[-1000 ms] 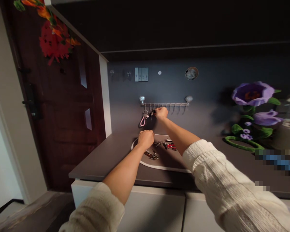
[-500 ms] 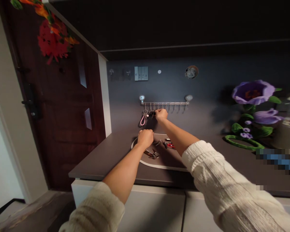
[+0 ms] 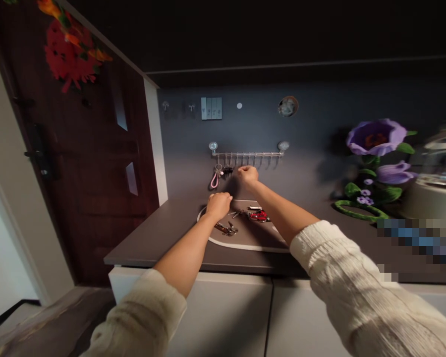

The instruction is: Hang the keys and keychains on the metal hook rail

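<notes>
A clear rail with hooks (image 3: 247, 154) is fixed to the dark wall. From its left end hang a pink strap keyring (image 3: 214, 178) and a small dark item (image 3: 228, 171), perhaps keys. My right hand (image 3: 248, 175), fingers curled closed, is just below the hooks, slightly right of the dark item. Anything inside its fingers is hidden. My left hand (image 3: 219, 206) is closed over the left part of a white-rimmed tray (image 3: 241, 247), its fingertips out of sight. On the tray lie a brown-and-metal bunch of keys (image 3: 227, 228), silver keys (image 3: 240, 213) and a red item (image 3: 259, 216).
The tray stands on a dark counter (image 3: 141, 243) above white cabinet doors. Purple artificial flowers (image 3: 377, 139) and a pale lamp-like object (image 3: 431, 198) are at the right. A dark shelf (image 3: 245, 34) overhangs the counter, and a dark red door (image 3: 96, 208) is at left.
My right hand has drawn away to the right of the dark hanging item, which now shows apart from it. My left hand stays over the tray. The view has shifted slightly.
</notes>
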### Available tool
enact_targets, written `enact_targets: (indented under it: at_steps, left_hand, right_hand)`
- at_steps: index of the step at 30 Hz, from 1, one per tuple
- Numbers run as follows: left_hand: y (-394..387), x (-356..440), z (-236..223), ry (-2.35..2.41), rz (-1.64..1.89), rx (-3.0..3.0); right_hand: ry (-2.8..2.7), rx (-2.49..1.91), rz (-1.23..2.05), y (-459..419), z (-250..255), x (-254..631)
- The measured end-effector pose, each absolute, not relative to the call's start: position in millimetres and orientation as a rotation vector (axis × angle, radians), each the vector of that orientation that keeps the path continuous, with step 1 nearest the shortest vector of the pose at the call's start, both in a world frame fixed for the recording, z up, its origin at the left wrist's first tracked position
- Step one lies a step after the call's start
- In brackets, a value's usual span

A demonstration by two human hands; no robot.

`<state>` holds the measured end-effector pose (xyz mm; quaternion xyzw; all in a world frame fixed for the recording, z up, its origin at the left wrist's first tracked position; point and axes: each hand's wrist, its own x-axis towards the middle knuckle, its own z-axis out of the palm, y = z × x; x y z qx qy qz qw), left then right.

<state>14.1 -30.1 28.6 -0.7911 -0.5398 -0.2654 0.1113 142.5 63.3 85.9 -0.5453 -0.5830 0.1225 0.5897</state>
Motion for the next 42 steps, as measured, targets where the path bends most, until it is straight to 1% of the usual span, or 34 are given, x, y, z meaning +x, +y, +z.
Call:
enact_targets:
  at_steps: [3, 7, 11, 14, 17, 23, 28, 33, 42]
  left_hand:
    - [-27.8, 13.5, 27.6, -1.568, -0.829, -2.374]
    - [-24.7, 12.8, 25.3, -1.515, -0.911, -2.451]
    - [-22.9, 12.3, 23.4, -1.482, -0.906, -2.511]
    - [-21.3, 12.2, 21.9, -1.465, -0.873, -2.551]
    - [-18.8, 12.4, 19.4, -1.449, -0.839, -2.587]
    - [-13.5, 11.4, 15.8, -1.443, -0.723, -2.643]
    - [-11.2, 8.3, 14.6, -1.521, -0.605, -2.699]
    - [-12.6, 8.1, 15.0, -1.581, -0.6, -2.69]
    - [-15.6, 9.1, 18.0, -1.537, -0.495, -2.619]
  right_hand:
    - [-1.301, -1.239, 0.425, 43.0, 80.3, 147.9]
    - [-1.414, -1.147, 0.596, 16.1, 65.2, 157.8]
    - [-1.526, -1.152, 0.636, -3.6, 44.8, 170.1]
    - [-1.678, -1.217, 0.564, -14.2, 32.1, 179.6]
    - [-1.829, -1.322, 0.42, -23.0, 25.9, 187.0]
    - [-2.003, -1.501, 0.194, -31.2, 28.0, 190.8]
    - [-2.107, -1.521, 0.048, -29.5, 28.3, 189.4]
    - [-2.145, -1.536, 0.001, -27.8, 25.7, 188.5]
    - [-2.186, -1.533, -0.042, -25.0, 24.0, 185.0]
